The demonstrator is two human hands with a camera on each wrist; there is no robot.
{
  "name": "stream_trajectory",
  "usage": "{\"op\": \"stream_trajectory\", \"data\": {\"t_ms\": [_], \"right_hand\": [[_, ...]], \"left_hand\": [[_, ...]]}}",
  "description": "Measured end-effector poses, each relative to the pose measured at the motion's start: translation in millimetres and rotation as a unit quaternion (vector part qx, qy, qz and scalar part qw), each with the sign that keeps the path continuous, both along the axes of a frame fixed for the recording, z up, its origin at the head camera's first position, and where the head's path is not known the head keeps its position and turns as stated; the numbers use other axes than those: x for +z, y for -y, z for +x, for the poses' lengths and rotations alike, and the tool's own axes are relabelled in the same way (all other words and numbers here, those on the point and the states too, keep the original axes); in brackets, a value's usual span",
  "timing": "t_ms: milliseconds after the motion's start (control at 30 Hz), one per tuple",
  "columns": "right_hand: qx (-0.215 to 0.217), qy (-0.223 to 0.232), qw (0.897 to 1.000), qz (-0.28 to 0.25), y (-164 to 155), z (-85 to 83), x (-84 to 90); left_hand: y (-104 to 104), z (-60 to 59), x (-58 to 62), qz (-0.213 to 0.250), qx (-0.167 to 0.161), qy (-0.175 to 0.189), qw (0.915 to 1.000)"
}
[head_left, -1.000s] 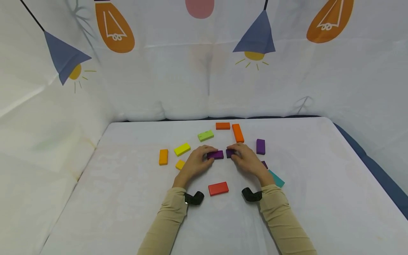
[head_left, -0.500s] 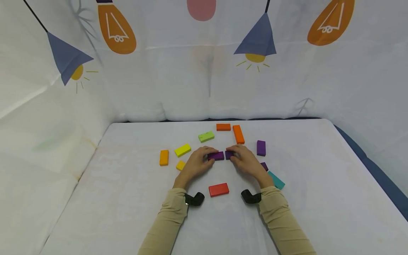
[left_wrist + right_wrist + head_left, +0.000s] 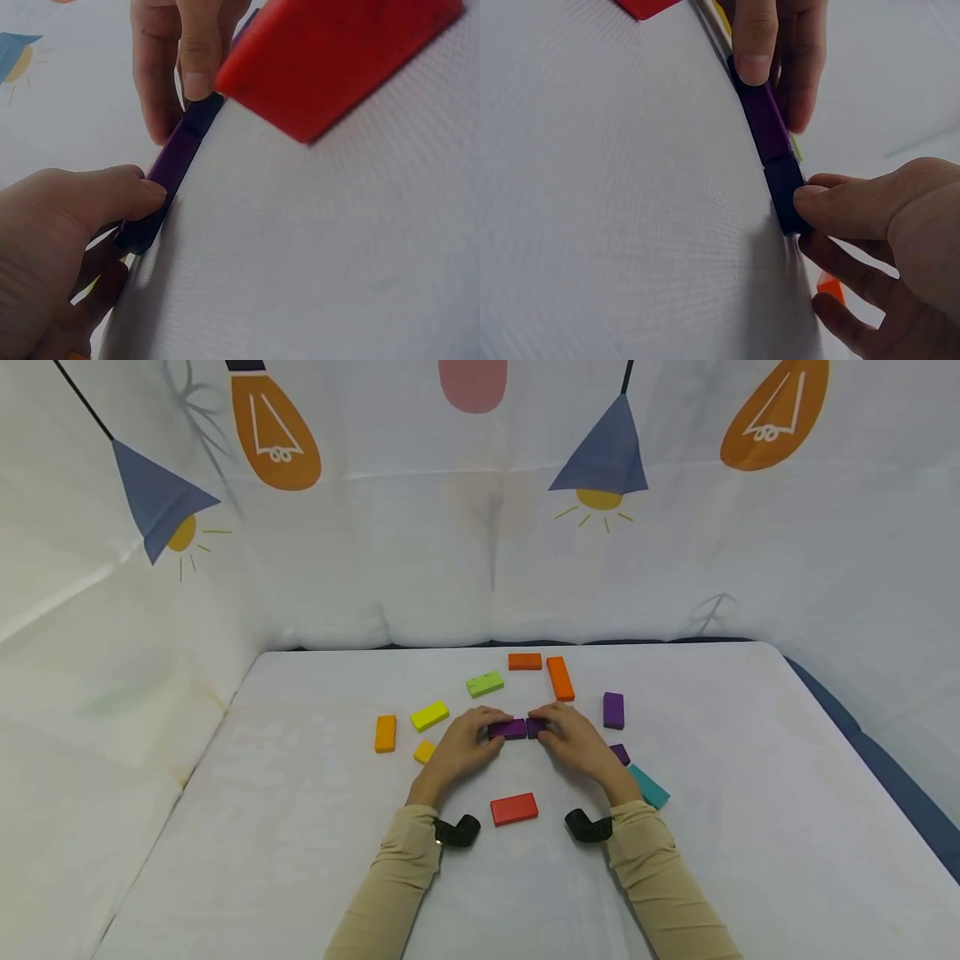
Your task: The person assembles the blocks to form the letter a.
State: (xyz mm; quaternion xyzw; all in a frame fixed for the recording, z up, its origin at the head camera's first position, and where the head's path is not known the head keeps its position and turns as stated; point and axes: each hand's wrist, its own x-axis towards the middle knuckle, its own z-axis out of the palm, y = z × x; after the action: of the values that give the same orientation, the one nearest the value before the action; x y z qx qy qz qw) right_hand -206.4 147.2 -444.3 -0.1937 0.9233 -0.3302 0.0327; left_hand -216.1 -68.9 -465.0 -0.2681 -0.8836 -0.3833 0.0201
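Matt purple blocks (image 3: 517,727), woven tablecloth (image 3: 300,827)

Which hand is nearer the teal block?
Right. The right hand lies just up-left of the teal block; the left hand is farther left, beyond the purple blocks.

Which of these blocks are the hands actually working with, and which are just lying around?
In hand:
left hand pinching a purple block
right hand pinching a darker purple block, set end to end with the first

Lying about:
red block
two orange blocks
green block
yellow block
amber block
upright-lying purple block
teal block
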Motion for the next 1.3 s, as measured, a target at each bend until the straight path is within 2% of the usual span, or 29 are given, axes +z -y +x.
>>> {"op": "stream_trajectory", "data": {"t_ms": [567,967,1300], "right_hand": [[0.012,-0.018,1.000,-0.002,0.3,0.2,0.1],[0.013,-0.021,1.000,-0.004,1.7,1.9,-0.1],[0.000,-0.006,1.000,0.001,2.8,1.5,0.4]], "left_hand": [[0.8,0.1,-1.1,0.011,-0.007,-0.020,0.9997],[1.5,0.3,-2.5,0.011,-0.005,-0.016,0.9998],[0.6,-0.2,-3.5,0.006,-0.006,-0.013,0.9999]]}}
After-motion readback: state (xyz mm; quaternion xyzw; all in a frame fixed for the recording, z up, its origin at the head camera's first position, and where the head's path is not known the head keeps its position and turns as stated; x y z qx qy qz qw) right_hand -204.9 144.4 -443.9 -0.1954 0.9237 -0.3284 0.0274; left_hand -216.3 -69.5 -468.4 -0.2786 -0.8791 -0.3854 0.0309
